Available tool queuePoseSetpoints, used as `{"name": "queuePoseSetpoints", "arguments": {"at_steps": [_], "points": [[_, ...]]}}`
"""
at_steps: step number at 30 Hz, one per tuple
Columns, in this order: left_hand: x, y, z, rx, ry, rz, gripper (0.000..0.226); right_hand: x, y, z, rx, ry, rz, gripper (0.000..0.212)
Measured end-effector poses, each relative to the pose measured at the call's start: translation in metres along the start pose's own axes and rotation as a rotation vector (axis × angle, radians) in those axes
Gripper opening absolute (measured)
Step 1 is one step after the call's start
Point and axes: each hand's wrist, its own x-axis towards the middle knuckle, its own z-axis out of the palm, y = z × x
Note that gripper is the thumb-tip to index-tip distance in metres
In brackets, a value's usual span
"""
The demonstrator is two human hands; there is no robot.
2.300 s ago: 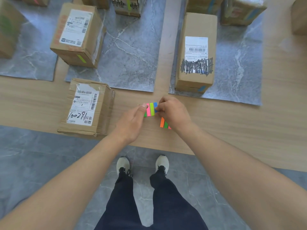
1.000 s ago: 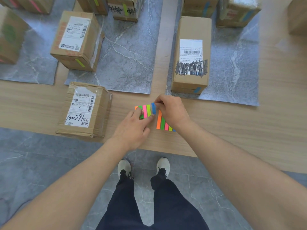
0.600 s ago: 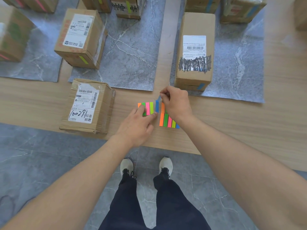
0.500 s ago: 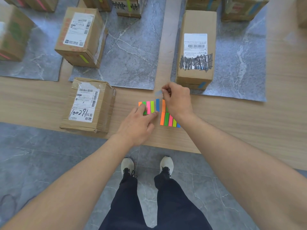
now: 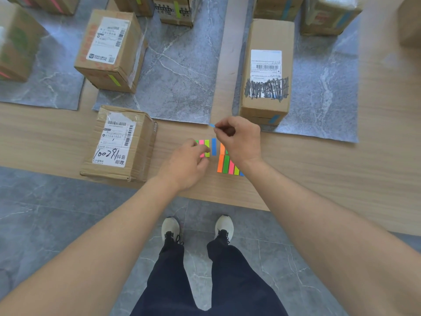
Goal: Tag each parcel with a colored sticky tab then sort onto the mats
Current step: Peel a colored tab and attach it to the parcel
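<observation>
A cardboard parcel (image 5: 118, 142) with a handwritten number lies on the wooden table near its front edge, no tab visible on it. To its right lie two sets of coloured sticky tabs (image 5: 210, 147). My left hand (image 5: 186, 165) presses the left set down with its fingertips. My right hand (image 5: 239, 137) is raised just above the sets and pinches a single blue tab (image 5: 212, 125) between thumb and forefinger. Behind it a long parcel (image 5: 266, 69) with a blue tab stands on the right grey mat (image 5: 323, 87).
The middle grey mat (image 5: 180, 71) holds a parcel (image 5: 110, 51) with a yellow-green tab and more at the back. A left mat (image 5: 52, 83) carries a parcel with pink and green marks. Further parcels stand at the back right. My feet are below the table edge.
My right hand has peeled a blue tab off the left set and lifted it up and away. My left hand has stayed pressing that set onto the table.
</observation>
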Motion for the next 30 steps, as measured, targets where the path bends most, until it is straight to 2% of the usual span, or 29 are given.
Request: {"name": "queuePoseSetpoints", "arguments": {"at_steps": [2, 6, 8, 11, 15, 22, 26, 30], "points": [[0.002, 0.003, -0.006, -0.166, 0.101, -0.076, 0.025, -0.006, -0.006, 0.001, 0.050, 0.014, -0.036, 0.006], [-0.003, 0.013, -0.031, -0.906, 0.222, -0.475, 0.018, -0.017, -0.026, 0.009, 0.103, 0.041, -0.140, 0.007], [-0.009, 0.011, -0.046, -1.064, 0.241, -0.544, 0.017, -0.022, -0.038, 0.013, 0.116, 0.047, -0.182, 0.007], [-0.020, -0.002, -0.064, -1.071, 0.275, -0.539, 0.022, -0.027, -0.058, 0.016, 0.115, 0.031, -0.233, 0.007], [-0.035, -0.023, -0.082, -1.094, 0.288, -0.509, 0.010, -0.036, -0.083, 0.026, 0.106, 0.030, -0.315, 0.007], [-0.070, -0.064, -0.108, -1.150, 0.197, -0.333, 0.011, -0.076, -0.120, 0.059, 0.059, 0.077, -0.353, 0.003], [-0.102, -0.089, -0.121, -0.996, 0.196, -0.203, 0.008, -0.107, -0.143, 0.081, 0.012, 0.077, -0.336, 0.016], [-0.129, -0.121, -0.128, -0.809, 0.211, -0.098, 0.010, -0.135, -0.157, 0.100, -0.129, 0.111, -0.235, 0.032]]}}
